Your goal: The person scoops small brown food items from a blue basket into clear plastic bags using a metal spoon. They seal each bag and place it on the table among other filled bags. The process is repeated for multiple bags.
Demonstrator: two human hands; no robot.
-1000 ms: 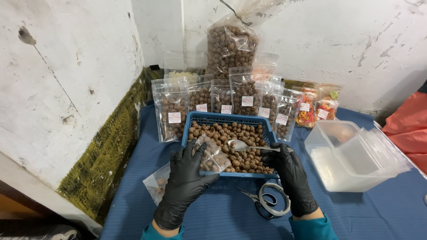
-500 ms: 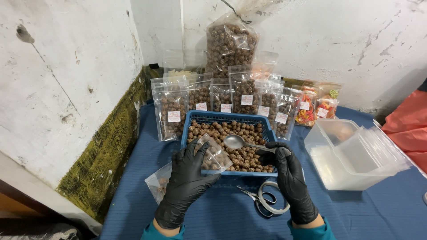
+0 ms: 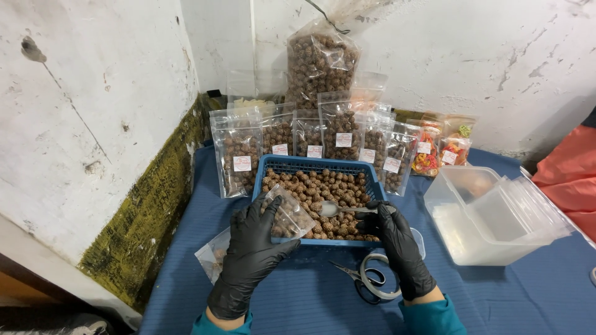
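Blue cloth [image 3: 496, 298] is covering the table. A small clear plastic pouch [image 3: 288, 217] is being gripped mouth-up by the black-gloved left hand [image 3: 251, 251], beside the metal spoon [image 3: 338, 209] being pinched by the black-gloved right hand [image 3: 397, 245], just above the brown balls in the blue plastic basket [image 3: 310, 166], so spills are being caught.

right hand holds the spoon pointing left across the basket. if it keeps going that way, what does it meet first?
Probably the small clear bag held by the left hand: the spoon in the right hand points at its mouth over the brown balls. Depth unclear.
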